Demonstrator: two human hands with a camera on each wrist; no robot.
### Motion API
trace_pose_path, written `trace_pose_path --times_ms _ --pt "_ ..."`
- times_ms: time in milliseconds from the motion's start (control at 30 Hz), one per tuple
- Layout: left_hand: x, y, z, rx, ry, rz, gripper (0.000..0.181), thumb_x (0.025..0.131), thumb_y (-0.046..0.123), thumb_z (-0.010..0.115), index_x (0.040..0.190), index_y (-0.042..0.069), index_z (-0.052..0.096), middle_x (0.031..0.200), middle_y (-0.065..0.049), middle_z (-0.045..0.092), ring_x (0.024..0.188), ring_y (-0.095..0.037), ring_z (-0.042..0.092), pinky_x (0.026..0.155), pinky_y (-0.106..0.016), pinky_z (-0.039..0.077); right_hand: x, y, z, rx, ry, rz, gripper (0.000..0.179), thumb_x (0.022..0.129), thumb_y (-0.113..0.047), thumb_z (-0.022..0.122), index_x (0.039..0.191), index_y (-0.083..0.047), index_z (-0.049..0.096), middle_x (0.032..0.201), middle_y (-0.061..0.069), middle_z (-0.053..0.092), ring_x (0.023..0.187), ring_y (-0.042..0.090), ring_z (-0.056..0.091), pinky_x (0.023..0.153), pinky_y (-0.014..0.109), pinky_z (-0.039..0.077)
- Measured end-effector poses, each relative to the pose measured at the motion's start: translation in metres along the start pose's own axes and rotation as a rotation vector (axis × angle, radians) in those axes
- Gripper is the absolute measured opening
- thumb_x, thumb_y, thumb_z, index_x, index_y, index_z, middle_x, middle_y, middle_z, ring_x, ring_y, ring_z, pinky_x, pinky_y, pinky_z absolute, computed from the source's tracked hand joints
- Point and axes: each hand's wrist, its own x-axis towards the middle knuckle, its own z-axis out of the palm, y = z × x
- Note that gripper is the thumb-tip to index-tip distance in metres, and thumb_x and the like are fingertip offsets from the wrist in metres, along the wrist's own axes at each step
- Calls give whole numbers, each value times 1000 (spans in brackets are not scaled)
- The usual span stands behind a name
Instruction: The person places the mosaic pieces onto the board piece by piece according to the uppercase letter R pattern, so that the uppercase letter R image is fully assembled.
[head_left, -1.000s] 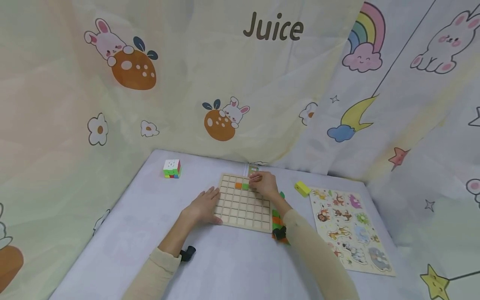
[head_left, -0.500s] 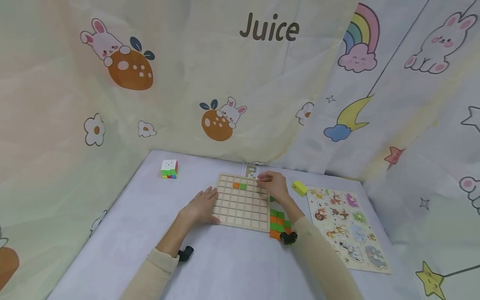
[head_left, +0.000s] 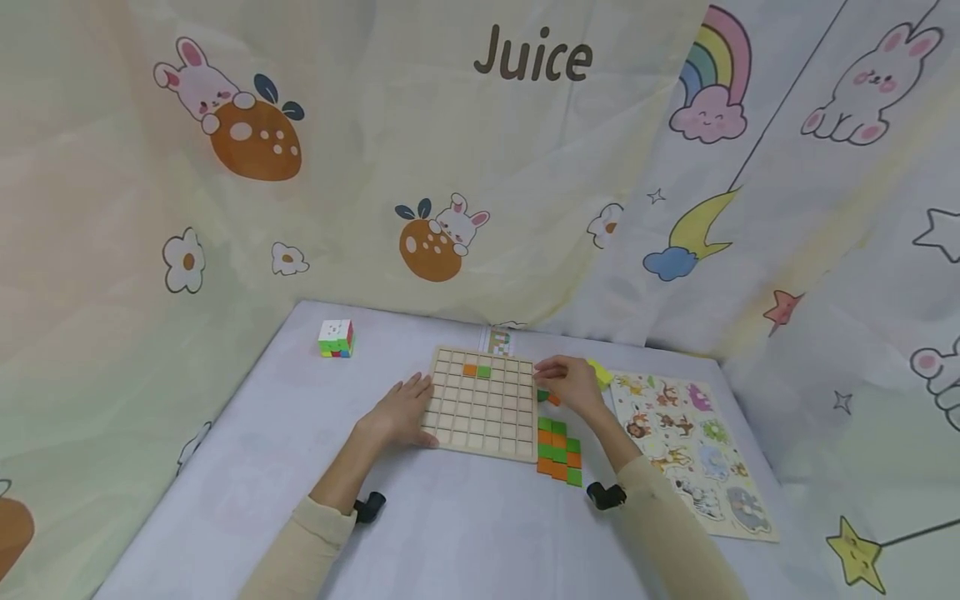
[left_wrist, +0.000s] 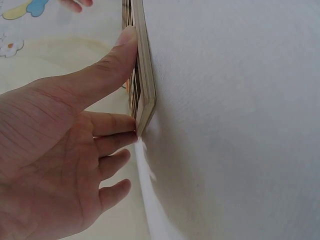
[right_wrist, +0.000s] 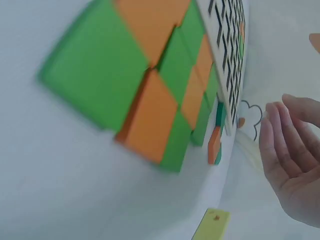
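Observation:
A wooden grid board lies on the white table with one orange tile and one green tile in its second row from the far edge. My left hand rests against the board's left side. In the left wrist view its thumb and fingertips touch the board's edge at a corner, palm bare. My right hand hovers just past the board's right edge, thumb near its fingertips; nothing shows between them in the right wrist view. A few small green and orange tiles lie beneath it.
Several green and orange tiles form a block along the board's right side. Behind the board lies a small pattern card. A puzzle cube stands far left. A yellow block and an animal puzzle board are at right.
My right hand has moved right, from over the grid beside the green tile to past the board's right edge. The left hand stays on the board. The head view has shifted slightly.

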Motion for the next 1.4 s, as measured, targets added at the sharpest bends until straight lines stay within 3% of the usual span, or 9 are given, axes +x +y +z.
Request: trace_pose_path --times_ms 267,467,633,1033,1400 --pt "-1 1 -1 1 -3 -4 110 80 50 88 158 -7 36 169 -20 27 159 -37 17 129 -53 18 -16 13 -6 -93 -113 9 27 91 -5 80 117 -2 75 102 9 78 90 20 74 76 33 63" --pt "-1 1 0 -8 -1 -6 109 80 49 88 158 -6 35 170 -19 27 159 -37 17 129 -53 18 -26 14 -3 -285 -197 13 35 82 -7 88 115 -7 76 102 3 76 93 17 71 84 37 61" --pt "-3 2 -1 -14 2 -5 109 80 48 89 158 -7 36 169 -20 28 159 -37 18 129 -54 19 -28 16 0 -392 -230 22 34 81 -8 90 112 -11 77 93 -4 73 86 13 67 77 34 59" --pt "-3 3 -2 -3 7 -7 109 79 49 89 157 -7 37 169 -20 28 159 -37 19 129 -53 19 -29 11 0 -352 -273 11 35 82 -3 88 114 -10 76 89 -1 69 82 15 62 71 32 57" --pt "-2 6 -4 3 6 -12 108 79 48 90 156 -8 39 168 -21 30 159 -38 20 129 -53 19 -18 8 -7 -284 -206 -136 32 85 -1 84 116 -5 76 86 0 71 79 14 67 71 35 60"
